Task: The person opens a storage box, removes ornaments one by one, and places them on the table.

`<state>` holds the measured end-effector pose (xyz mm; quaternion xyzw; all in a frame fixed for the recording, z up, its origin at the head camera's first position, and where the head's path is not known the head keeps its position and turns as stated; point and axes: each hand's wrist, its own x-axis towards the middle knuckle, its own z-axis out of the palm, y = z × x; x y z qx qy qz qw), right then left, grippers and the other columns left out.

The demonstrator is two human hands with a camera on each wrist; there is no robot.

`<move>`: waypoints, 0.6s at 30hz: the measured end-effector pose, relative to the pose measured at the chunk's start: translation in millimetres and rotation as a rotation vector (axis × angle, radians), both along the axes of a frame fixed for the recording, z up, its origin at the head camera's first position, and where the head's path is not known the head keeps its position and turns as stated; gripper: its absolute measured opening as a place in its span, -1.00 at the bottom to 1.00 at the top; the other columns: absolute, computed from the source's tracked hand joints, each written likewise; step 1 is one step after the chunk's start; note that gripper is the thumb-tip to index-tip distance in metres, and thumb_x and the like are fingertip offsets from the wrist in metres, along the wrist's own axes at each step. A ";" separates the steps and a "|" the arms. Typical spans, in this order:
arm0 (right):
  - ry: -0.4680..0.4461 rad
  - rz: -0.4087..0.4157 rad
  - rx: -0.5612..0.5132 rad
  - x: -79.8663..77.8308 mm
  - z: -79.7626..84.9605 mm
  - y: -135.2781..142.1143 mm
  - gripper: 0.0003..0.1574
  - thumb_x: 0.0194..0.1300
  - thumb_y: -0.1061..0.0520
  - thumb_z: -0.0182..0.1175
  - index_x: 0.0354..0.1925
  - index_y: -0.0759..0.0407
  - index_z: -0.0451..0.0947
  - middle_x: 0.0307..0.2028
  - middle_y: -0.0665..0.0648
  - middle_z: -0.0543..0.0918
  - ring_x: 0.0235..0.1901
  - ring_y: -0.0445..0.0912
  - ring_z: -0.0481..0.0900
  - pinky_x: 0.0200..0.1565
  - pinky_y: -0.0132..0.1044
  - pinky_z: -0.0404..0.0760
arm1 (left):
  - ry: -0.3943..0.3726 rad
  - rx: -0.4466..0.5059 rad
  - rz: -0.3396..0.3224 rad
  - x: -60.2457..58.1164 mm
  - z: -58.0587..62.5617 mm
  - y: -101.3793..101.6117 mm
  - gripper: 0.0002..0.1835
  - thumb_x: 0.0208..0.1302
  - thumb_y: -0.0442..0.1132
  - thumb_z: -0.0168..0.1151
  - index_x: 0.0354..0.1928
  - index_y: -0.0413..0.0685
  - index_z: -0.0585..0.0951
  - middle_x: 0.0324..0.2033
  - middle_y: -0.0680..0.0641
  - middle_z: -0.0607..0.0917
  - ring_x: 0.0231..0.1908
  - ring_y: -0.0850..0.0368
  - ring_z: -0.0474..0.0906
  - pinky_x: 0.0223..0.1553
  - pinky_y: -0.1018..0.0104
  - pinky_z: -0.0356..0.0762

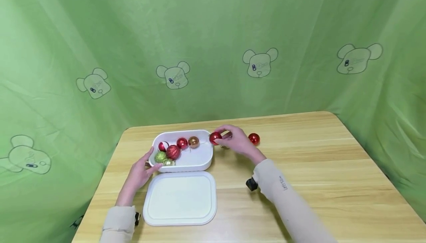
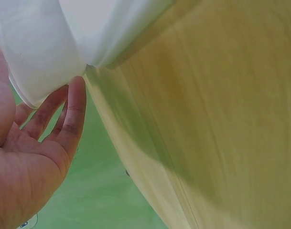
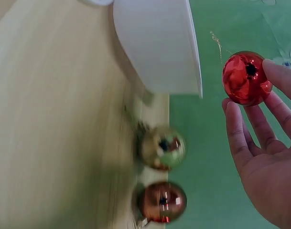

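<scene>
Wrist views are dimmer, the tabletop [image 3: 49, 124] blurred.

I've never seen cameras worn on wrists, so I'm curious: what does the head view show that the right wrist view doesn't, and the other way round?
Only the head view shows the left hand touching the box, and the balls inside it, such as the green ball and the red-and-white ball.

Only the right wrist view shows the palm side of the right hand and a full look at the gold ball on the table.

Both show the right hand holding the red ball, the box, the table and the green cloth.
</scene>
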<state>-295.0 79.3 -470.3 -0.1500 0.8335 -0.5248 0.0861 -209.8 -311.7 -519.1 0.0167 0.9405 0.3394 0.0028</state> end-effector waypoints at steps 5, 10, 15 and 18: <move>0.002 -0.032 0.013 -3.8 0.8 25.9 -0.49 0.30 0.05 0.47 0.19 0.02 0.63 0.15 0.18 0.66 0.01 0.05 0.69 0.00 -0.11 0.78 | 0.013 0.004 -0.004 -0.6 -1.5 -0.3 -0.06 0.39 -0.02 0.37 0.63 -0.11 0.09 0.24 -0.42 0.60 0.05 -0.17 0.68 0.11 -0.03 0.71; 0.031 -0.052 0.042 -7.8 -2.4 50.7 -0.46 0.31 0.07 0.45 0.23 0.08 0.60 0.17 0.24 0.65 0.00 0.08 0.68 0.02 -0.09 0.77 | 0.002 -0.003 0.007 -0.6 -1.4 -1.0 -0.06 0.40 -0.02 0.36 0.64 -0.09 0.09 0.27 -0.42 0.58 0.08 -0.18 0.67 0.18 -0.06 0.67; 0.037 -0.074 0.063 -9.8 -4.9 74.3 -0.43 0.32 0.06 0.44 0.26 0.10 0.58 0.20 0.28 0.63 0.03 0.11 0.68 0.01 -0.06 0.78 | -0.004 -0.006 0.017 -1.0 -0.7 -0.7 -0.06 0.40 0.00 0.36 0.64 -0.07 0.08 0.34 -0.42 0.52 0.11 -0.21 0.66 0.23 -0.10 0.64; 0.033 -0.083 0.084 -10.4 -5.7 88.7 -0.41 0.33 0.05 0.44 0.28 0.11 0.56 0.21 0.30 0.62 0.05 0.12 0.67 0.02 -0.06 0.79 | -0.009 -0.006 0.017 -1.2 -0.4 -0.5 -0.06 0.40 0.00 0.36 0.65 -0.05 0.07 0.38 -0.42 0.47 0.14 -0.23 0.65 0.25 -0.10 0.62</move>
